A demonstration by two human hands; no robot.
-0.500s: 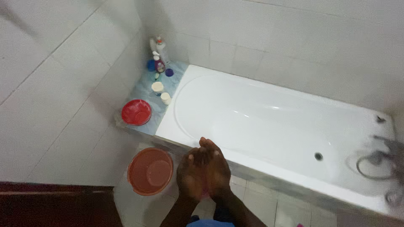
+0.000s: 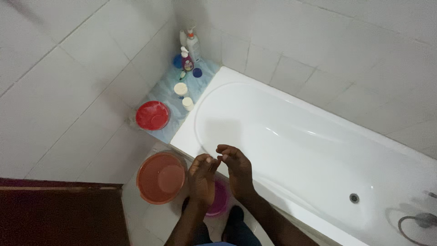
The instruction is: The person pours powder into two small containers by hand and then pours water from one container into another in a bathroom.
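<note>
Our left hand (image 2: 202, 178) and right hand (image 2: 236, 169) hang open, holding nothing, over the tub rim (image 2: 191, 136); leaning further, we risk slipping against it.

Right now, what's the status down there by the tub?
Left hand and right hand empty, fingertips touching over the bathtub rim. Pink bowl below the hands, orange basin beside it. Nothing in the way.

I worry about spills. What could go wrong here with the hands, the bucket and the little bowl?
The left hand and right hand hang over the bathtub rim, above a small pink bowl by the feet; a step might tip it. The orange bucket stands close, so a knee could knock it. Wet floor tiles might be slippery.
</note>
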